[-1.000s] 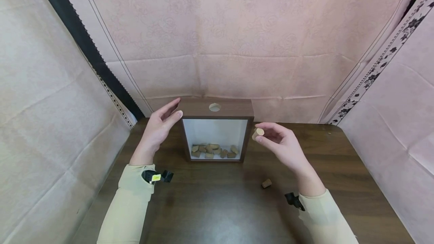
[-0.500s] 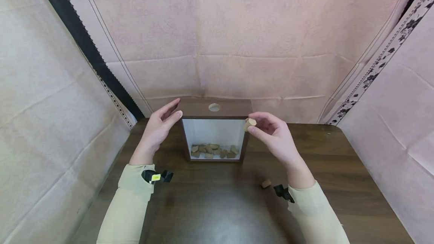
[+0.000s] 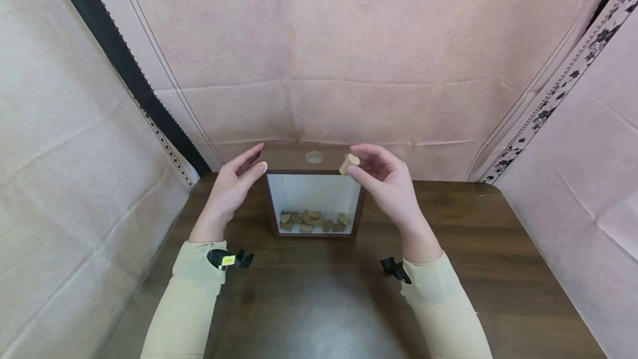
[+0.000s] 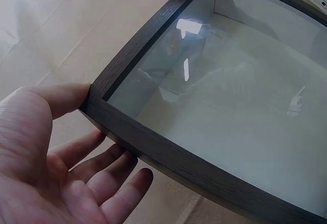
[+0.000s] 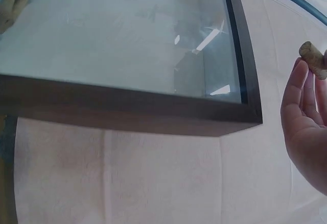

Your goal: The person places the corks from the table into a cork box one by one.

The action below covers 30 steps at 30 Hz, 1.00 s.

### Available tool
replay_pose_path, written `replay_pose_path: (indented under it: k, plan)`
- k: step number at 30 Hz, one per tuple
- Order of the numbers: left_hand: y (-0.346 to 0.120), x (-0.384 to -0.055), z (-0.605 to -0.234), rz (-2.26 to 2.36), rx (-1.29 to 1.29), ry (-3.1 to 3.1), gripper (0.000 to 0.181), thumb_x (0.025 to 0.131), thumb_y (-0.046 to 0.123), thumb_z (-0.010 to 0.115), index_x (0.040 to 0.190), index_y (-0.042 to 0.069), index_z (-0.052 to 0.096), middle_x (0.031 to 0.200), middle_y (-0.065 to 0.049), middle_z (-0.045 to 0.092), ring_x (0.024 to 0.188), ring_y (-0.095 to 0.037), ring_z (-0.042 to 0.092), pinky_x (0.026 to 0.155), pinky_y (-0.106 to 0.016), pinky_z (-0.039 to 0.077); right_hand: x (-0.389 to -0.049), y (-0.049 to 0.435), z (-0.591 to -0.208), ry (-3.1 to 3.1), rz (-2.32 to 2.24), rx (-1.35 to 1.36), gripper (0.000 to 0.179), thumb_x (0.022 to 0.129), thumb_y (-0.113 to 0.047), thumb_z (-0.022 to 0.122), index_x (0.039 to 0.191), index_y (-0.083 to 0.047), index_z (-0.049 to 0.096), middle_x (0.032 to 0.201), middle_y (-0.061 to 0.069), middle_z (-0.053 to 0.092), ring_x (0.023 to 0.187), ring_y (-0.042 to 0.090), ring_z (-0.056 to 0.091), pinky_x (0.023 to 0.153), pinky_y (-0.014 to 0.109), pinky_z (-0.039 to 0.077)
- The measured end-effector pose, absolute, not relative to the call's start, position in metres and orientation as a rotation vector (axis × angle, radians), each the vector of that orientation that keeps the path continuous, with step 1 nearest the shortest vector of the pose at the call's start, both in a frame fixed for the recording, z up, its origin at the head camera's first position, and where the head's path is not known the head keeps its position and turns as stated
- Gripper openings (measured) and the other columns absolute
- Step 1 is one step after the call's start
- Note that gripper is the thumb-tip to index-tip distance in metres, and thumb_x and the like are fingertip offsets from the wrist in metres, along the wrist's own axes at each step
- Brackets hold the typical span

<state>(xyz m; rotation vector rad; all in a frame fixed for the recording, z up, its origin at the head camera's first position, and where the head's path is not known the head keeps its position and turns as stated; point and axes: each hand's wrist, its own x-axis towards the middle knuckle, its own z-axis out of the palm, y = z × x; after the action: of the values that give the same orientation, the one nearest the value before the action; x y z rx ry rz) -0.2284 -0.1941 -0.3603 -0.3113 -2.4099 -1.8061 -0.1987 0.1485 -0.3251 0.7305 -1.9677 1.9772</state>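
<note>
In the head view, a brown frame box [image 3: 271, 209] with a clear front stands upright on the table, several corks [image 3: 306, 218] lying inside at the bottom. Its top has a round hole [image 3: 314, 157]. My right hand [image 3: 391, 184] pinches a cork [image 3: 350, 164] between thumb and fingertips, at the box's upper right, to the right of the hole. In the right wrist view, this held cork [image 5: 313, 59] appears at the right edge. My left hand [image 3: 231, 187] touches the box's upper left corner; its thumb [image 4: 69, 99] meets the corner and the other fingers lie along the side.
The dark wooden table [image 3: 309, 292] extends in front of and beside the box. Pale patterned cloth [image 3: 319, 54] hangs behind it, with more cloth on both sides. A black strap device [image 3: 396, 270] sits on my right wrist.
My right hand has moved left and up with the cork, from beside the box to its top right. The loose cork on the table is now hidden by my right arm. My left hand stays put.
</note>
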Motion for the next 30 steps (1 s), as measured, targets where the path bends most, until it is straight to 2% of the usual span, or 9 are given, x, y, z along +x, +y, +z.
replay_pose_path:
  k: [6,11,18,24,30]
  plan:
    - [-0.194,-0.228,-0.36,-1.815,-0.304,-2.411,0.062,0.106,0.043,0.069,0.162,0.027,0.05,0.169,0.003,0.042,0.155,-0.019,0.039,0.125,-0.049,0.034,-0.21,0.133,-0.32,-2.041,1.905,0.706,0.033,0.097,-0.007,0.08,0.129,-0.003,0.072,0.115,0.01,0.076,0.107,0.025,0.072,0.094,0.032,0.06]
    - [-0.195,-0.228,-0.36,-1.819,-0.295,-2.412,0.061,0.105,0.043,0.069,0.162,0.028,0.05,0.168,0.003,0.042,0.155,-0.02,0.039,0.125,-0.05,0.033,-0.219,0.122,-0.318,-2.134,1.811,0.693,0.034,0.097,-0.014,0.082,0.13,-0.006,0.075,0.114,0.007,0.077,0.106,0.021,0.073,0.096,0.033,0.06]
    - [-0.195,-0.229,-0.36,-1.818,-0.303,-2.412,0.062,0.105,0.043,0.069,0.162,0.027,0.05,0.169,0.003,0.042,0.155,-0.02,0.039,0.125,-0.05,0.034,-0.226,0.108,-0.312,-2.245,1.708,0.668,0.03,0.097,-0.018,0.083,0.125,-0.012,0.078,0.108,0.002,0.079,0.096,0.018,0.076,0.088,0.035,0.062]
    - [-0.196,-0.23,-0.361,-1.824,-0.317,-2.407,0.062,0.106,0.043,0.069,0.163,0.026,0.049,0.169,0.003,0.042,0.156,-0.02,0.039,0.125,-0.05,0.033,-0.233,0.096,-0.311,-2.269,1.577,0.657,0.03,0.096,-0.015,0.082,0.125,-0.01,0.078,0.105,0.001,0.08,0.093,0.015,0.076,0.085,0.036,0.063]
    - [-0.197,-0.23,-0.362,-1.826,-0.324,-2.405,0.062,0.106,0.043,0.069,0.163,0.026,0.049,0.169,0.002,0.042,0.156,-0.021,0.038,0.126,-0.051,0.032,-0.237,0.087,-0.314,-2.293,1.445,0.657,0.03,0.096,-0.01,0.081,0.126,-0.007,0.078,0.111,0.003,0.079,0.095,0.014,0.076,0.086,0.032,0.063]
